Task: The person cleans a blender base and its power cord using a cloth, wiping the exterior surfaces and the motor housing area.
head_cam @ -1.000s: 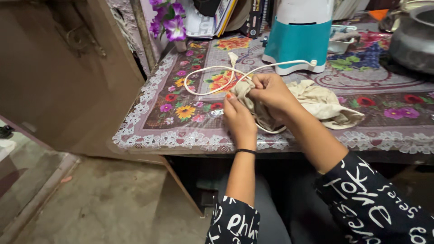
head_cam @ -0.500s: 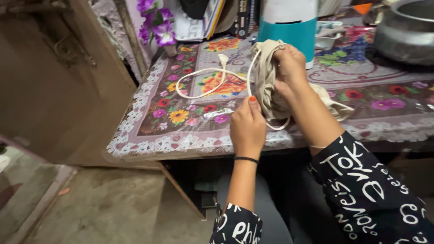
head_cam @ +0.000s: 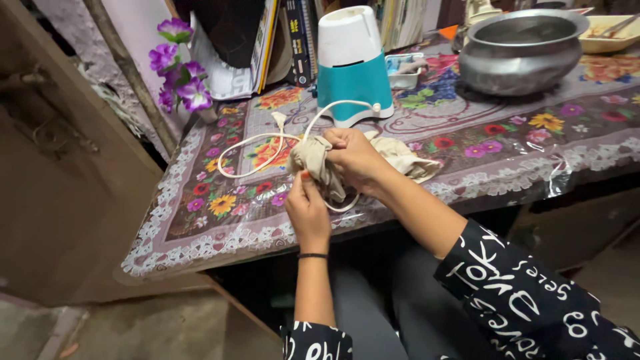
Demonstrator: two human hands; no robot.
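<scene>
A beige cloth (head_cam: 319, 159) is bunched around a white power cord (head_cam: 257, 141) above the near edge of a table with a floral plastic cover (head_cam: 220, 200). My right hand (head_cam: 353, 157) grips the top of the bunched cloth. Just below it, my left hand (head_cam: 308, 207) pinches the hanging end of the cloth, with the cord looping under it. The rest of the cloth (head_cam: 407, 160) trails to the right on the table. The cord runs back to a teal and white appliance base (head_cam: 352, 67).
A large metal pot (head_cam: 520, 50) stands at the back right, with a yellow dish (head_cam: 610, 33) behind it. Purple artificial flowers (head_cam: 177, 73), books (head_cam: 293, 37) and a small tray (head_cam: 407, 70) line the back. A wooden panel (head_cam: 60, 187) stands at the left.
My right hand has come down from its raised position, bringing the cloth closer to the table. My head has shifted, showing more of the table's right side.
</scene>
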